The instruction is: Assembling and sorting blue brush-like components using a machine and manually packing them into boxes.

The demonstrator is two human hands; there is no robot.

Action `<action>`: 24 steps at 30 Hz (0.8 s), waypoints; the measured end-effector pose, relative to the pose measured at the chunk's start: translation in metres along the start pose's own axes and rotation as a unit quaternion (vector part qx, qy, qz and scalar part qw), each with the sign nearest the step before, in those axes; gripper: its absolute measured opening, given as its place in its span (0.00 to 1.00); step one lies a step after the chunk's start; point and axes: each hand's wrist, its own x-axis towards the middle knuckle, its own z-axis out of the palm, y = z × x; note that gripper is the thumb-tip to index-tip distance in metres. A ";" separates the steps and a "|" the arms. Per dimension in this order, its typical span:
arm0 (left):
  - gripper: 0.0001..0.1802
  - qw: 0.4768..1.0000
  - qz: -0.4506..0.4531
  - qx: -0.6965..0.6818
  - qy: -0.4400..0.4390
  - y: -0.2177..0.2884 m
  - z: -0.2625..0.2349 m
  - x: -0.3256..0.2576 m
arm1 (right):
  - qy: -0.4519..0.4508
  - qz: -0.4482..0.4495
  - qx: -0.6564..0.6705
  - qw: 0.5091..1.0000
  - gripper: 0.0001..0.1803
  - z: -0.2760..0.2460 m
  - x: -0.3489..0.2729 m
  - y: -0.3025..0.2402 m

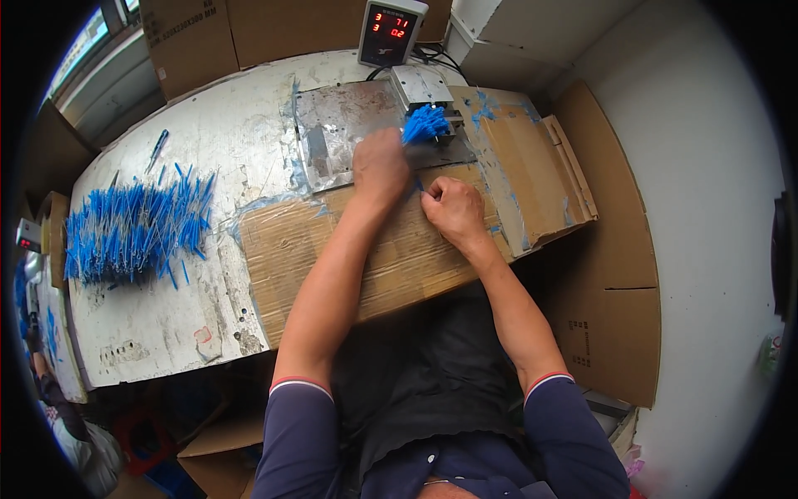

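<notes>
blue strip bundle [426,122], fanned, by metal fixture [420,86]

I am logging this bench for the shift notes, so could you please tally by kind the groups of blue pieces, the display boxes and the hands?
Groups of thin blue plastic pieces: 2, the loose pile on the metal tabletop and the bunch in the left hand.
Grey boxes with red digit display: 1.
Hands: 2, counting the right hand.
Total: 5.
</notes>
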 end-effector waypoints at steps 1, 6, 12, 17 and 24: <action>0.04 1.000 -0.004 0.019 -0.008 -0.001 0.001 0.000 | 0.006 0.022 -0.004 1.000 0.12 0.000 0.000 0.001; 0.04 0.999 -0.011 0.044 -0.011 -0.001 0.001 0.000 | 0.053 -0.027 -0.011 0.998 0.09 -0.005 -0.002 0.010; 0.05 0.997 -0.063 0.003 0.032 -0.002 -0.001 0.000 | 0.112 -0.091 -0.003 0.990 0.07 -0.004 -0.003 0.015; 0.08 0.990 -0.125 -0.052 0.045 -0.006 -0.002 0.001 | 0.152 -0.021 0.041 0.987 0.07 -0.003 0.007 0.011; 0.09 0.988 -0.118 -0.094 0.044 0.001 -0.004 0.001 | 0.191 -0.047 0.075 0.978 0.07 0.010 0.021 0.010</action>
